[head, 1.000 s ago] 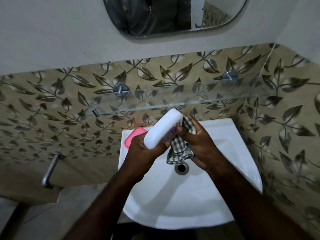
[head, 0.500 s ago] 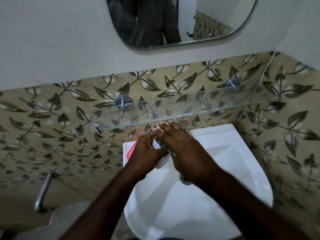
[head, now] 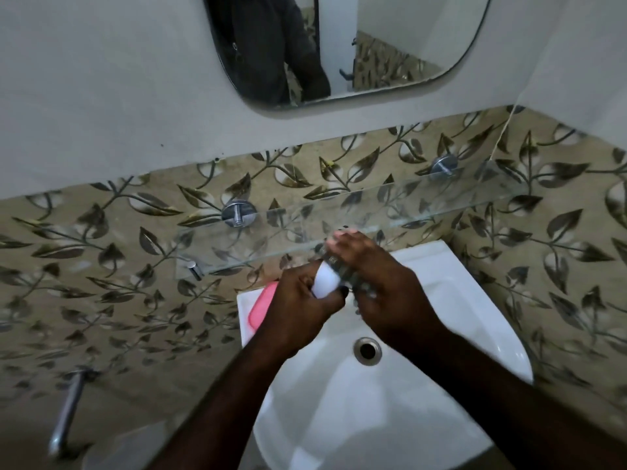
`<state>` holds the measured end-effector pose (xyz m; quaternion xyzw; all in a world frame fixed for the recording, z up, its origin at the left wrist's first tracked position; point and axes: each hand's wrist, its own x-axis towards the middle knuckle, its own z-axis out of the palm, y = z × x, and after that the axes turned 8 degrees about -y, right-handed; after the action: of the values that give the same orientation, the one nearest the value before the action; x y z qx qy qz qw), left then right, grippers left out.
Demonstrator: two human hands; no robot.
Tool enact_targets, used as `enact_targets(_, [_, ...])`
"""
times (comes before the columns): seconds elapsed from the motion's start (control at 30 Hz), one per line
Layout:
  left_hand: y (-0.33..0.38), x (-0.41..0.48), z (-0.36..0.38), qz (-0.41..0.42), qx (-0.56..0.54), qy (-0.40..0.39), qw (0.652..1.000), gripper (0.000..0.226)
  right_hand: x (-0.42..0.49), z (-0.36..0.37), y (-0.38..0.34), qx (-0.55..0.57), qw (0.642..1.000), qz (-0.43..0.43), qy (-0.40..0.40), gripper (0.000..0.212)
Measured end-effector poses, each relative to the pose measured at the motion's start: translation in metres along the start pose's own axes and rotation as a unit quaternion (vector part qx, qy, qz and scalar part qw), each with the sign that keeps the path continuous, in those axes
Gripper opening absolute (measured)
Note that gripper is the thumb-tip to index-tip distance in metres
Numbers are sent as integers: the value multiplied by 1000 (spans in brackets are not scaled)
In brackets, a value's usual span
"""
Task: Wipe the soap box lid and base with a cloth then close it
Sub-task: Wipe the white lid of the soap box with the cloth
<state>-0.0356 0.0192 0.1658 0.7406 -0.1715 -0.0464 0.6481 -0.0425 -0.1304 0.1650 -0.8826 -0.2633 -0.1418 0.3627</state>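
My left hand (head: 298, 300) grips a white soap box piece (head: 325, 281) above the back of the white sink (head: 458, 300). My right hand (head: 380, 286) lies over it with fingers stretched forward, pressing a checked cloth (head: 339, 266) against the white piece. Most of the cloth is hidden under that hand. A pink soap box piece (head: 260, 308) rests on the sink's back left corner, partly behind my left hand.
A glass shelf (head: 424, 212) on chrome brackets juts out from the leaf-patterned tiles just above my hands. The drain (head: 367, 350) lies below my right wrist. A mirror (head: 339, 45) hangs above. A chrome tap or pipe (head: 66, 415) sticks out at lower left.
The white piece was tilted up in plain sight with the cloth bunched under it. My right hand has moved over it, covering the cloth and most of the piece. The camera has tilted upward.
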Motion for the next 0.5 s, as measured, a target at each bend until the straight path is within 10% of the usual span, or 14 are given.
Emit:
enact_targets(0.1, [2, 1, 2, -10, 13, -6, 1000, 10, -3, -3, -2, 56, 986, 135, 81, 61])
enact_targets(0.3, [11, 2, -2, 24, -14, -47, 999, 25, -17, 4, -13, -112, 986, -121, 1, 47])
enact_targets(0.5, [6, 6, 8, -14, 32, -7, 999, 4, 1, 2, -7, 34, 993, 60, 94, 61])
